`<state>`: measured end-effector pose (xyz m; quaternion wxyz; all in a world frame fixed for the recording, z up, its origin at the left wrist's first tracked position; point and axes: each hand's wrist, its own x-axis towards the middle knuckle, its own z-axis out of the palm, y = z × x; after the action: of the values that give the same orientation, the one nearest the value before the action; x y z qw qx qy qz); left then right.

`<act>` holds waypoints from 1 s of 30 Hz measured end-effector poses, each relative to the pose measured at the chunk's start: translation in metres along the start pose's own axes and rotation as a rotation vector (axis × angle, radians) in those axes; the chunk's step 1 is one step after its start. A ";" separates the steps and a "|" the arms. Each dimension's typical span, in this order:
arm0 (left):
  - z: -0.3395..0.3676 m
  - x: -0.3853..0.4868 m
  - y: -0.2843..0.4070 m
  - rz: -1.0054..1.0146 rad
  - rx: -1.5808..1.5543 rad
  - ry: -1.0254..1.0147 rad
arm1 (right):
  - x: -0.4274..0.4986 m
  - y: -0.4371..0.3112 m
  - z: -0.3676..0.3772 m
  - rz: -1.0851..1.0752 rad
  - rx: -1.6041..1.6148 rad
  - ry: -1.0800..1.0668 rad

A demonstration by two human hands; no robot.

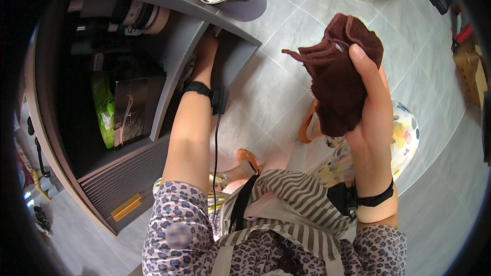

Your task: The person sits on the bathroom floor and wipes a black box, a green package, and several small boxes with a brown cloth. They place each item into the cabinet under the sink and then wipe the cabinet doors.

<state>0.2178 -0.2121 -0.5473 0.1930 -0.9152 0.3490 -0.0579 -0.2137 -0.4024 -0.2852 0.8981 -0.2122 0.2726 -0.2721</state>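
My right hand point(373, 99) grips a folded dark brown cloth point(335, 84), with the thumb pressed on its near face. The cloth hangs in bunched layers above the tiled floor. My left hand point(206, 48) reaches into a narrow side compartment of the grey cabinet point(199, 13). Its fingers are in shadow inside, so what they touch is hidden. Beside that wrist, something crumpled and shiny shows dimly in the compartment.
The cabinet's larger compartment holds a green packet point(105, 111), a dark box point(130, 111) and several jars point(142, 15). An open bin point(243, 5) with white tissues stands behind it. A cardboard box point(468, 69) is at far right. A black cable point(217, 149) hangs from my left wrist.
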 end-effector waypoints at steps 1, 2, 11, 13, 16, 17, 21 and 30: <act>0.017 0.000 -0.036 -0.066 0.175 0.019 | -0.002 0.000 0.005 0.023 0.022 -0.050; 0.013 0.008 -0.012 -0.131 0.015 0.083 | 0.000 0.001 0.002 -0.001 0.014 -0.023; 0.006 -0.008 -0.011 -0.285 -0.315 0.255 | 0.000 0.006 0.005 0.015 -0.064 -0.077; -0.032 -0.015 0.056 -0.272 -0.389 0.291 | 0.008 0.009 -0.007 -0.033 -0.124 -0.016; -0.112 -0.069 0.098 -0.165 -0.600 0.323 | 0.011 0.009 -0.008 -0.059 -0.130 0.013; -0.135 -0.093 0.106 -0.096 -0.683 0.319 | 0.013 0.010 -0.010 -0.055 -0.120 -0.015; -0.223 -0.188 0.114 0.249 -0.884 0.182 | 0.006 0.006 -0.006 0.068 0.027 -0.043; -0.461 -0.221 0.034 0.402 -0.377 1.340 | 0.003 0.013 -0.003 0.043 0.122 -0.050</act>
<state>-0.0798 -0.2331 -0.1302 -0.2166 -0.6189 0.5579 -0.5087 -0.2083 -0.3950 -0.2954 0.9215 -0.1579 0.2375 -0.2635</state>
